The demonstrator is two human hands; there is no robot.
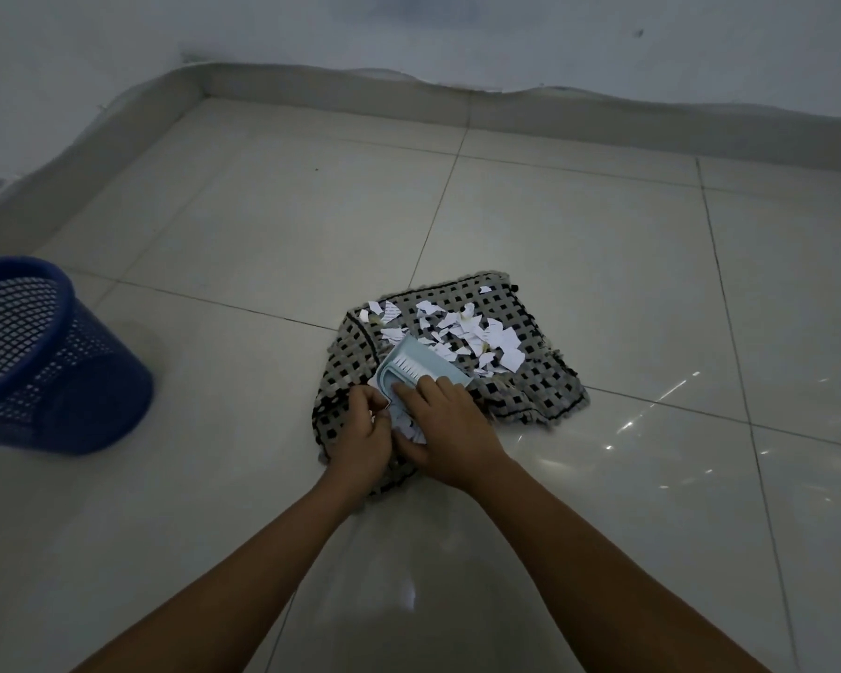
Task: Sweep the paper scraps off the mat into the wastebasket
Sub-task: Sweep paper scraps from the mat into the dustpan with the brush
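A black-and-grey checked mat (530, 386) lies rumpled on the tiled floor. Several white paper scraps (462, 332) are piled on its far half. A pale blue dustpan with a small brush clipped on it (416, 369) rests on the mat's near left part, its edge toward the scraps. My right hand (450, 422) lies over the dustpan's near end, fingers pressed on it. My left hand (367, 429) is curled at the dustpan's handle, pinching a few scraps there. A blue mesh wastebasket (45, 357) stands on the floor far to the left.
Pale glossy floor tiles (263, 235) surround the mat. A low tiled skirting (457, 104) runs along the back wall and curves round at the left, behind the wastebasket.
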